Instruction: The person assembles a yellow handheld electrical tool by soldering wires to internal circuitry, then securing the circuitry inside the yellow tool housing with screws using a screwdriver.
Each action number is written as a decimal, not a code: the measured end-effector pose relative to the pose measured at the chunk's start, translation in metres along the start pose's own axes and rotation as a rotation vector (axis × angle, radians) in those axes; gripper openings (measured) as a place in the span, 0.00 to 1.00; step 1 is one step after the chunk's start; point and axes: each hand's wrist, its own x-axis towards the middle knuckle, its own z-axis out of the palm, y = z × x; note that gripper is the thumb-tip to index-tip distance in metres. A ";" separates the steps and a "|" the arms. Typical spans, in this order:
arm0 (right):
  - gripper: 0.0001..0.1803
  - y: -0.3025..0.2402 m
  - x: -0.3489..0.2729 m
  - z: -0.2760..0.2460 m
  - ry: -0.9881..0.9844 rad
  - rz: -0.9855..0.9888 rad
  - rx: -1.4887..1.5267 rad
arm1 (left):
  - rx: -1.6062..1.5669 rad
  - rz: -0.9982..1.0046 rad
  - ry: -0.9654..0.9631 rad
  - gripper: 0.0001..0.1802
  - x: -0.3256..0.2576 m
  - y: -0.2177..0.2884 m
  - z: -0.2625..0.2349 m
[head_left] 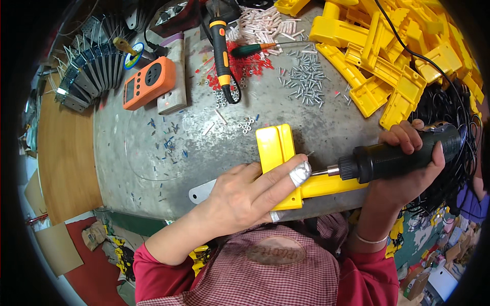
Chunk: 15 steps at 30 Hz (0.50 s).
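Observation:
My left hand [237, 194] is closed around a yellow plastic housing [275, 143] at the table's front edge, its fingers lying across the part. One fingertip is wrapped in silver tape. From under this hand a flat grey metal blade [200, 192] with a hole in its end sticks out to the left. My right hand [403, 178] grips a dark power screwdriver [395, 158], held level. Its bit points left and reaches the housing beside my taped fingertip. The fingertip hides the very tip of the bit, so I cannot tell whether it sits in a screw.
Yellow housings [377, 66] are heaped at the back right, above black cables [444, 117]. Loose screws [306, 79], a soldering iron [220, 56] and a green-handled screwdriver [247, 50] lie behind. An orange socket meter [153, 81] and metal blades [94, 71] stand at the left.

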 end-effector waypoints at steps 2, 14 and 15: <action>0.22 0.000 0.001 -0.001 -0.002 0.010 0.010 | 0.008 0.004 0.007 0.50 0.000 -0.001 0.000; 0.25 0.007 -0.003 -0.015 0.018 0.048 -0.008 | -0.177 -0.282 0.171 0.39 0.006 0.000 -0.024; 0.25 0.006 -0.004 -0.018 0.040 0.019 -0.044 | -0.108 -0.344 0.181 0.34 0.003 -0.012 -0.030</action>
